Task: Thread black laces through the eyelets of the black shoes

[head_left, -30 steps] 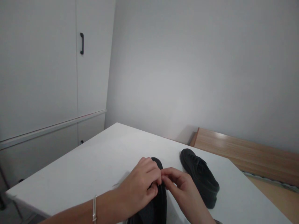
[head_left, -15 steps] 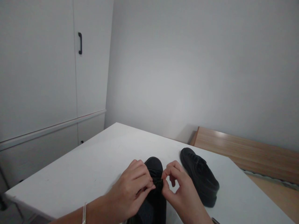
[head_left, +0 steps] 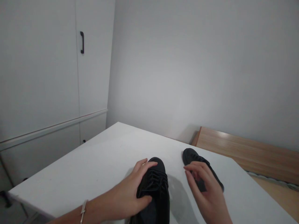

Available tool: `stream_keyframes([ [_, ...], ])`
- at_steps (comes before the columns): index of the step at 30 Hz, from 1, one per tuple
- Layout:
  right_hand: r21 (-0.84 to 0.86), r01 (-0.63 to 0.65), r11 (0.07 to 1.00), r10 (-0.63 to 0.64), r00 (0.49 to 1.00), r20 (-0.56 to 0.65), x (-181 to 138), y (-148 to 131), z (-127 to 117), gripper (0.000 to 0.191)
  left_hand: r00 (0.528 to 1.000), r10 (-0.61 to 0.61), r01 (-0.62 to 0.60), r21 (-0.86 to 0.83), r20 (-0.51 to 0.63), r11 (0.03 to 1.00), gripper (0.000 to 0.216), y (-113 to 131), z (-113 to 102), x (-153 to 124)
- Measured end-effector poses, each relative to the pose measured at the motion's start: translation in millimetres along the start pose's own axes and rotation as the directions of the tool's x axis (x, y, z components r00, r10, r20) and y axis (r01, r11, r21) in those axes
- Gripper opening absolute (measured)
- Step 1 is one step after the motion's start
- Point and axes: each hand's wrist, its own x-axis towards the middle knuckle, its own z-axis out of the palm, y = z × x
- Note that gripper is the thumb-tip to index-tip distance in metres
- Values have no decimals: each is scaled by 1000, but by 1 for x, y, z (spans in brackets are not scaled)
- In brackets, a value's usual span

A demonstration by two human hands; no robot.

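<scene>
A black lace-up shoe (head_left: pixel 158 165) sits on the white table with its toe pointing away from me. My left hand (head_left: pixel 130 194) grips its left side, fingers over the toe and upper, thumb reaching over the shoe's opening. Dark laces (head_left: pixel 157 180) cross the upper. To the right, my right hand (head_left: pixel 206 189) hovers away from that shoe, fingers loosely curled and thumb tip near the index fingertip; nothing shows between them. Behind it, partly covered by this hand, lies a second black shoe (head_left: pixel 189 155).
The white table (head_left: pixel 105 155) has its far corner near the wall. A wooden board-like piece of furniture (head_left: pixel 245 146) stands beyond the right edge. White cabinet doors (head_left: pixel 39 77) with a dark handle (head_left: pixel 82 42) rise at the left.
Both hands were pinching at the near shoe's laces. My right hand has moved off to the right, in front of the second shoe; my left hand has spread onto the near shoe's side.
</scene>
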Motion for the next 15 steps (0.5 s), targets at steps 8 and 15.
stream_keyframes([
  [8, -270, -139, 953, 31, 929, -369, -4, 76, -32, 25, 961, 31, -112, -286, -274, 952, 51, -19, 32, 47],
  [15, -207, -145, 968, 49, 912, -408, -18, 82, -29, 21, 918, 69, -200, -305, -390, 931, 57, -28, 63, 120],
])
